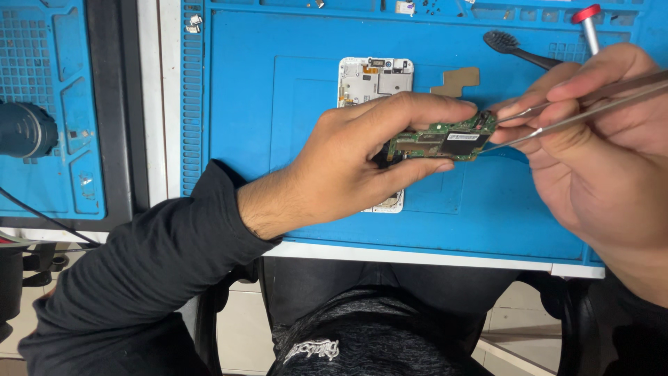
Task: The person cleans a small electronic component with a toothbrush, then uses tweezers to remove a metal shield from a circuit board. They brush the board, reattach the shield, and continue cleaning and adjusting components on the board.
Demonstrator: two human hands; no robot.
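1. Blue work mat (292,90): fills the upper half of the frame, ribbed along its left edge, with small parts trays along the top. A second blue mat (49,104) lies at the far left.

2. Left hand (348,167): centre of frame, black sleeve running to the lower left. Thumb below and fingers above are closed on the long edges of the circuit board, holding it raised over the mat.

3. Right hand (598,139): right edge of frame. It pinches a pair of metal tweezers (557,115), prongs drawn close together, with the tips at the board's right end. Whether the tips hold anything cannot be told.

4. Opened white phone body (374,80): flat on the mat at upper centre, mostly hidden behind the left hand, with its lower end showing below the hand.

5. Circuit board (445,143): green, with a dark rectangular cover, just right of centre, between the two hands, its right end free of the fingers.

6. Black brush (511,47), red-capped screwdriver (588,24), tan flat piece (456,82): upper right, all on the mat and untouched.

Step in hand, as judged: fine work with the tweezer tips on a part at the board's right end. The next move calls for a steady board and a light, exact touch of the tips.
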